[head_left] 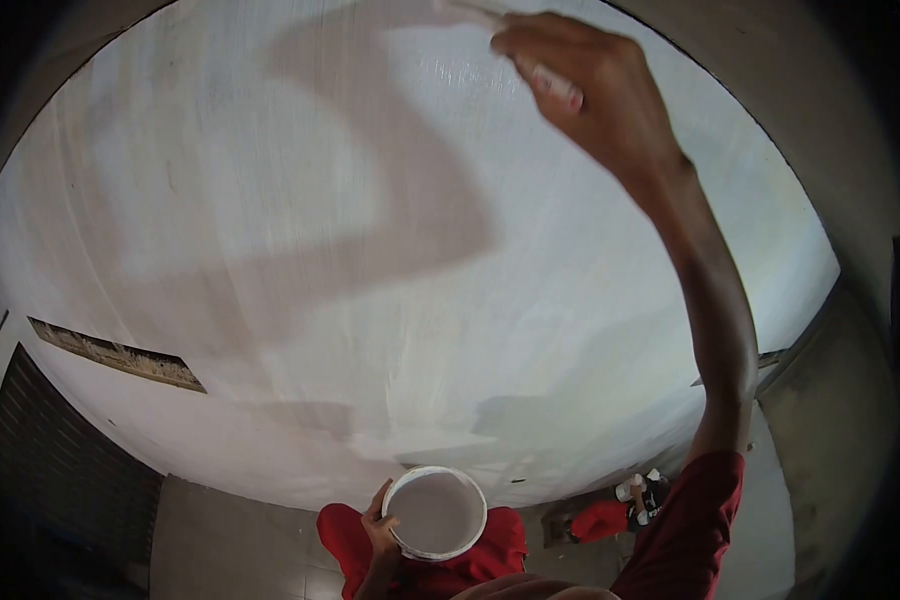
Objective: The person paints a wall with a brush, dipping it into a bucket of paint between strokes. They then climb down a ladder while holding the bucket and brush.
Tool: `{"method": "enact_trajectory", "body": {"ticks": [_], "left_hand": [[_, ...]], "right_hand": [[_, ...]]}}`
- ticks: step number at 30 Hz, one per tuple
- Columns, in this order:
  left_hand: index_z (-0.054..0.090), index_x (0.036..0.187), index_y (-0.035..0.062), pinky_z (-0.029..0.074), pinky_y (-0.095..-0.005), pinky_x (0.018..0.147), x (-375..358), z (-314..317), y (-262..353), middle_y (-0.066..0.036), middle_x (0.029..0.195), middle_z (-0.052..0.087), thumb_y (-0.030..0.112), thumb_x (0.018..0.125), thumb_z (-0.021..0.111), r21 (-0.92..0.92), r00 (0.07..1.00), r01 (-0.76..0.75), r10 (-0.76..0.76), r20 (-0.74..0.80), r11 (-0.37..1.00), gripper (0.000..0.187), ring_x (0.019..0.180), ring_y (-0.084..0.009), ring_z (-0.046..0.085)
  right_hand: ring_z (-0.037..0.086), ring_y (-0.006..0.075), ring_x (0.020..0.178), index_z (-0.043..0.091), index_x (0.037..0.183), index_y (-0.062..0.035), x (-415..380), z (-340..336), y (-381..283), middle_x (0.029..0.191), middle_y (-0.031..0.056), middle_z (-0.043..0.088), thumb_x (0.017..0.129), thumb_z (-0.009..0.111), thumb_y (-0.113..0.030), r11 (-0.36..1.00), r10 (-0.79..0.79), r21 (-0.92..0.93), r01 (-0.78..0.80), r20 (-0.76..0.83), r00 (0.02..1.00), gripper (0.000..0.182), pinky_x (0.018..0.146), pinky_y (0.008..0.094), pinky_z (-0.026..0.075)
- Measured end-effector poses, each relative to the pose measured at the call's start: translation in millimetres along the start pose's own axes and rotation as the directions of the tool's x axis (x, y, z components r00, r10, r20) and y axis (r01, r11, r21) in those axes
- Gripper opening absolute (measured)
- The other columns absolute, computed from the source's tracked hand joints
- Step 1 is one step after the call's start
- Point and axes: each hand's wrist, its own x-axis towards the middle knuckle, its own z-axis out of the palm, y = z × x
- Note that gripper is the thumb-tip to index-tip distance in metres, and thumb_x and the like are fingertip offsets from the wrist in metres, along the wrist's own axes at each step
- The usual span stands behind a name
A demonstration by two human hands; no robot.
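My right hand (605,85) is raised high in front of the wall (300,230), its fingers wrapped round a paintbrush (558,88). The handle end pokes out below the fist, and the brush's far end reaches the top edge of the view, blurred. Wet shine shows on the wall beside it. Low down, my left hand (381,530) grips the left rim of a round white bucket (480,515). Pale, milky paint (435,512) lies inside. The bucket sits upright at my lap, over red trousers.
On the left are a dark slatted shutter (60,460) and a narrow slot (120,355) in the wall. Another person in red trousers (602,521) is down at the lower right. Grey floor (230,540) runs along the wall's foot.
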Motion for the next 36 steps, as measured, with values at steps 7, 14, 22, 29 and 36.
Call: {"method": "enact_trajectory", "body": {"ticks": [7,14,22,29,36], "left_hand": [[0.054,0.129,-0.0077,0.045,-0.0327,0.096,-8,2,12,-0.017,0.117,0.063,0.011,0.051,0.05,0.001,1.0,-0.014,0.014,-0.028,1.0,0.08,0.103,-0.0245,0.062],[0.054,0.129,-0.0077,0.043,-0.0341,0.098,-3,-6,-5,-0.017,0.118,0.063,0.011,0.051,0.049,0.015,1.0,0.01,-0.01,0.025,1.0,0.08,0.109,-0.0247,0.059],[0.054,0.129,-0.008,0.044,-0.0325,0.097,-1,-5,-6,-0.017,0.118,0.063,0.008,0.05,0.047,-0.05,1.0,0.014,-0.014,0.008,0.999,0.081,0.108,-0.0241,0.06],[0.054,0.13,-0.0068,0.044,-0.0311,0.096,0,-2,-8,-0.015,0.115,0.064,0.008,0.051,0.047,-0.079,1.0,0.011,-0.01,0.024,0.997,0.081,0.103,-0.022,0.061],[0.053,0.13,-0.007,0.044,-0.033,0.098,0,-5,-2,-0.017,0.118,0.063,0.01,0.051,0.048,0.092,1.0,-0.002,-0.001,0.027,0.996,0.081,0.106,-0.025,0.06]], "right_hand": [[0.068,0.0259,0.092,0.069,0.088,0.0002,16,2,32,0.1,0.0138,0.07,0.074,0.064,0.009,0.978,-0.063,-0.2,0.059,-0.01,0.998,0.018,0.08,0.0345,0.057],[0.068,0.0294,0.085,0.067,0.098,-0.0037,-3,26,30,0.094,0.0112,0.069,0.08,0.066,0.002,0.997,0.054,0.05,-0.053,-0.032,0.998,0.019,0.073,0.036,0.054],[0.066,0.0254,0.095,0.066,0.094,-0.01,-136,64,-117,0.109,0.0136,0.065,0.075,0.065,-0.004,0.935,-0.068,0.296,-0.193,0.687,0.724,0.02,0.072,0.0359,0.056],[0.063,0.0326,0.073,0.068,0.102,-0.0115,-63,39,-19,0.085,0.0126,0.067,0.083,0.058,-0.005,0.91,0.09,0.342,-0.233,0.386,0.918,0.023,0.069,0.0419,0.051],[0.063,0.0251,0.071,0.062,0.088,-0.0021,21,-2,19,0.08,0.0123,0.064,0.076,0.059,0.007,0.971,-0.033,-0.226,0.072,0.172,0.984,0.016,0.063,0.0367,0.051]]}}
